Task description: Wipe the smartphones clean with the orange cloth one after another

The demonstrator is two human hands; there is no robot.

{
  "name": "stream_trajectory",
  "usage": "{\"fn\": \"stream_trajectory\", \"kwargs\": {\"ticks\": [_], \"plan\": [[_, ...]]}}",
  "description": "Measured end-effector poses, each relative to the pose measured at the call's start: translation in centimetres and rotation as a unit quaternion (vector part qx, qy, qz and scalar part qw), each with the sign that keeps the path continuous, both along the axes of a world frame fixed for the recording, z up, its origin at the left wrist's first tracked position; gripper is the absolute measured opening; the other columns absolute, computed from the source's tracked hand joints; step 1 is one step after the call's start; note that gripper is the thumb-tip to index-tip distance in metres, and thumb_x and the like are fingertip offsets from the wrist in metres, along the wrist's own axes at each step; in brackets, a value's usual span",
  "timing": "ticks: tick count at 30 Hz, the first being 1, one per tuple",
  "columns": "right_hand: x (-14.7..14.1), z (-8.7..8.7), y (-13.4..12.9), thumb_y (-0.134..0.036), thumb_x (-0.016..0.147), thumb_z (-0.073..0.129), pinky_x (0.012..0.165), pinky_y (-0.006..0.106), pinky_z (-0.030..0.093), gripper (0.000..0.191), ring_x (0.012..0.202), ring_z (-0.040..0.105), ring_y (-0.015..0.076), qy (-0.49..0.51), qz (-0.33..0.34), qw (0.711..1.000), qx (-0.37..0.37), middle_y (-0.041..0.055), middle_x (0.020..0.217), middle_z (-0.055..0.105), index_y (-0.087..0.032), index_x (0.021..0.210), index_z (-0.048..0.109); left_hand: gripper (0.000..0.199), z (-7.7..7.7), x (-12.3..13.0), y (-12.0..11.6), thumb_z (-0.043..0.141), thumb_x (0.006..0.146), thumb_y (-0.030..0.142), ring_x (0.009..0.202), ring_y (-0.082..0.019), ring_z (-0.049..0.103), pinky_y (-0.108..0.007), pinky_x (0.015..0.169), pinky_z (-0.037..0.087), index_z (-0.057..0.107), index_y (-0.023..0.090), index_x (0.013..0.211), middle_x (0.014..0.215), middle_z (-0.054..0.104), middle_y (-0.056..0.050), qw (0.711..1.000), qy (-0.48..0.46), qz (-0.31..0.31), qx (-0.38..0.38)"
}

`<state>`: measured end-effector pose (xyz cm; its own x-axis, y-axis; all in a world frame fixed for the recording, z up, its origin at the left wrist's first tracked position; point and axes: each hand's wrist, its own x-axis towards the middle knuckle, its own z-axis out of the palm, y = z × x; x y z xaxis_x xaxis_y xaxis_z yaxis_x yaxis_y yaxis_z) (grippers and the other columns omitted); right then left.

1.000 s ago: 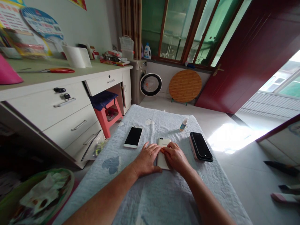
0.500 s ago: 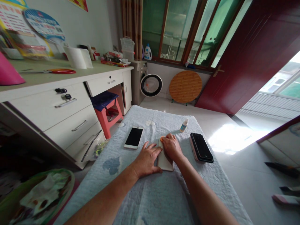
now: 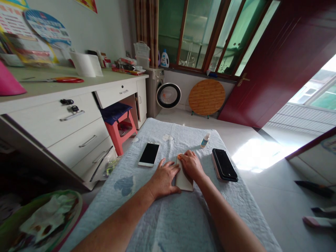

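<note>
Here, on cloth (image 3: 168,220) near a desk (image 3: 65,105), hands (image 3: 164,179) touch a phone (image 3: 184,182), left (image 3: 164,179) spread, right (image 3: 193,165) clamping orange scrap (image 3: 179,156).

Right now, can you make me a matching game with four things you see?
Things:
1. small bottle
2. scissors
3. right hand
4. stool

Clues:
A. fingers on something orange
B. pink-red legs, dark blue top
C. standing on the pale blue cloth
D. lying on the desk

Pairs: 1-C, 2-D, 3-A, 4-B
</note>
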<state>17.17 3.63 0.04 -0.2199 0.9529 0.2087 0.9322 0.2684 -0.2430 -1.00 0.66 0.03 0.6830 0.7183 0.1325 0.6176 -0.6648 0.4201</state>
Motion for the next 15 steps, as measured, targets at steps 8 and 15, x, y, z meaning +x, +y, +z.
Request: {"fn": "stream_trajectory", "kwargs": {"ticks": [8, 15], "plan": [[2.1, -0.4, 0.4, -0.025, 0.097, 0.039, 0.085, 0.028, 0.034, 0.032, 0.085, 0.051, 0.0177, -0.008, -0.077, 0.997, -0.003, 0.0078, 0.084, 0.059, -0.017, 0.09, 0.07, 0.073, 0.1, -0.1, 0.0, 0.074, 0.064, 0.06, 0.128, -0.035, 0.042, -0.058, 0.113, 0.009, 0.055, 0.024, 0.124, 0.133, 0.057, -0.01, 1.0, 0.003, 0.004, 0.009], [2.9, -0.6, -0.6, -0.026, 0.095, 0.041, 0.077, 0.025, 0.036, 0.033, 0.079, 0.056, 0.0167, 0.003, -0.14, 0.99, -0.029, 0.0092, 0.082, 0.063, -0.014, 0.083, 0.069, 0.074, -0.2, -0.2, 0.0, 0.074, 0.064, 0.06, 0.129, -0.036, 0.042, -0.059, 0.112, 0.009, 0.055, 0.024, 0.126, 0.138, 0.053, -0.01, 1.0, 0.0, 0.001, 0.004]]}}
